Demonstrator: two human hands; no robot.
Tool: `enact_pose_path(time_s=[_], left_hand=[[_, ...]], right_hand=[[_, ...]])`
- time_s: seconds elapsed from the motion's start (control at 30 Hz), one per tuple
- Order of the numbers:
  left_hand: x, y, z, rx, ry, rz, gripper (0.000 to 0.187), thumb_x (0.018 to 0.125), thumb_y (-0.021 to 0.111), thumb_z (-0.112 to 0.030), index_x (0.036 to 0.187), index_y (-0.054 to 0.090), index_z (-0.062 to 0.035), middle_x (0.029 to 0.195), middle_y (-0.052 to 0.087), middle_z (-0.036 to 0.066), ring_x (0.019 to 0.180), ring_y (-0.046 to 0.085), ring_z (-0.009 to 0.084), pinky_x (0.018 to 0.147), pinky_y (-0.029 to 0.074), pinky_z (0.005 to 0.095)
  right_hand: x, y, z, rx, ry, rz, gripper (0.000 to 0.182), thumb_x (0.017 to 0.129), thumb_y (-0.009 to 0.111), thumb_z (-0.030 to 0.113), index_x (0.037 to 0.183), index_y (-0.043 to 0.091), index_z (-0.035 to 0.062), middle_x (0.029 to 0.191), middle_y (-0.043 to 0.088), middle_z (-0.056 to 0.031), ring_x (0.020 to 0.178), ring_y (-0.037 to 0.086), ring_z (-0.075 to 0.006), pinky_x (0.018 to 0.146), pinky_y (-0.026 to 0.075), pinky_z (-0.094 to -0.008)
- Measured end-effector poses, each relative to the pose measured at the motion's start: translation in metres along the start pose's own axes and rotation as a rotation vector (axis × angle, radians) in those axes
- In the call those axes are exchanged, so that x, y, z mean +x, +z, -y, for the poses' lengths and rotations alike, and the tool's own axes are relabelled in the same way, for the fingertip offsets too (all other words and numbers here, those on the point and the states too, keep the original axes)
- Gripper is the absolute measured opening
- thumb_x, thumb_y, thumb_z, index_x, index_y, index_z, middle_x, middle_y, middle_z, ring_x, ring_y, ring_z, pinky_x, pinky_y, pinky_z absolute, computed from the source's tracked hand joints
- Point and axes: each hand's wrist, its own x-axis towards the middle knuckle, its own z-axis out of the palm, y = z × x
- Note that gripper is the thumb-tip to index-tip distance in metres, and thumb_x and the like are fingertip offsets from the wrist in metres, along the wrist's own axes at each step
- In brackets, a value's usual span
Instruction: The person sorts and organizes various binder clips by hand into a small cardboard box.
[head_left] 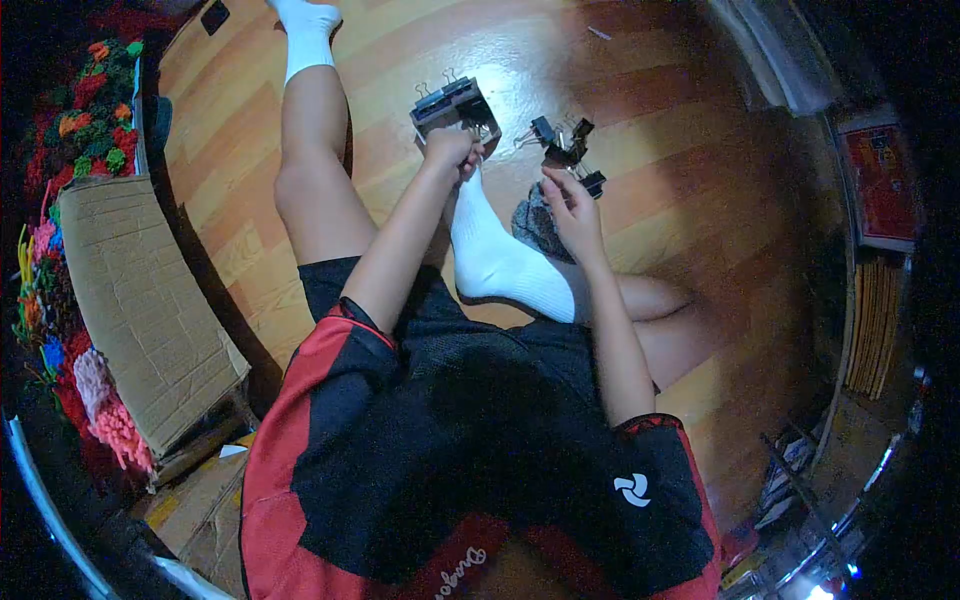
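Note:
My left hand (452, 150) is closed at the near side of a small, dark, shiny box (490, 112). The curled fingers hide what they grip, if anything. Binder clips (447, 92) with wire handles sit along the box's far edge. On the right, my right hand (574, 215) has thumb and forefinger brought together near a loose group of black binder clips (568, 150) on the floor. Anything between those fingertips is too small to make out. A grey fuzzy cloth (538, 222) lies beside this hand, against my white-socked foot (500, 265).
Wood-patterned floor (660, 130) lies around my legs. At left stand a cardboard piece (150, 300) and a heap of colourful yarn (90, 110). Along the right edge are a red item (880, 180) and a stack of brown sheets (872, 325). A small dark object (215, 16) lies far left.

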Motion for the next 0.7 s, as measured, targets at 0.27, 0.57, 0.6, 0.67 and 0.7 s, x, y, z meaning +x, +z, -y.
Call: enact_pose_path(time_s=[0.27,0.57,0.6,0.67,0.7], left_hand=[[0.042,-0.007,-0.008,1.251,0.282,0.113,0.014,0.068,0.056,-0.012,0.068,0.062,0.0001,0.065,0.061,0.014,0.052,0.058,0.0173,0.047,0.044,0.0305],[0.036,0.004,-0.013,1.221,0.323,-0.099,0.021,0.063,0.063,-0.02,0.08,0.064,-0.0075,0.086,0.06,0.015,0.085,0.058,0.0259,0.074,0.045,0.0342],[0.035,0.004,-0.013,1.223,0.323,-0.099,0.021,0.063,0.063,-0.02,0.08,0.064,-0.0075,0.086,0.06,0.015,0.085,0.058,0.0259,0.074,0.045,0.0342],[0.029,0.002,-0.01,1.175,0.46,-0.041,0.022,0.063,0.065,-0.022,0.081,0.064,-0.0102,0.084,0.061,0.015,0.082,0.058,0.0275,0.071,0.046,0.0363],[0.025,0.002,-0.01,1.177,0.46,-0.04,0.022,0.063,0.065,-0.022,0.081,0.064,-0.0102,0.084,0.061,0.015,0.082,0.058,0.0275,0.071,0.046,0.0363]], right_hand=[[0.0,-0.001,0.005,-0.073,-0.021,0.018,0.026,0.079,0.053,0.02,0.097,0.056,0.0008,0.092,0.057,-0.0161,0.083,0.055,-0.0237,0.073,0.042,-0.029],[-0.001,0.0,0.007,-0.15,-0.098,0.017,0.026,0.079,0.054,0.021,0.094,0.057,-0.0002,0.092,0.057,-0.0171,0.084,0.055,-0.0273,0.073,0.042,-0.0308],[-0.002,0.0,0.008,-0.153,-0.087,0.023,0.026,0.079,0.054,0.021,0.094,0.057,-0.0002,0.091,0.057,-0.0173,0.084,0.055,-0.0276,0.073,0.042,-0.0309],[-0.002,0.0,0.011,-0.155,-0.074,0.027,0.026,0.079,0.054,0.022,0.094,0.057,-0.0001,0.091,0.057,-0.0174,0.083,0.055,-0.0279,0.072,0.042,-0.0311],[-0.002,0.001,0.013,-0.164,-0.056,0.04,0.027,0.079,0.054,0.022,0.094,0.057,-0.0001,0.09,0.057,-0.0176,0.083,0.056,-0.0281,0.072,0.043,-0.0311]])
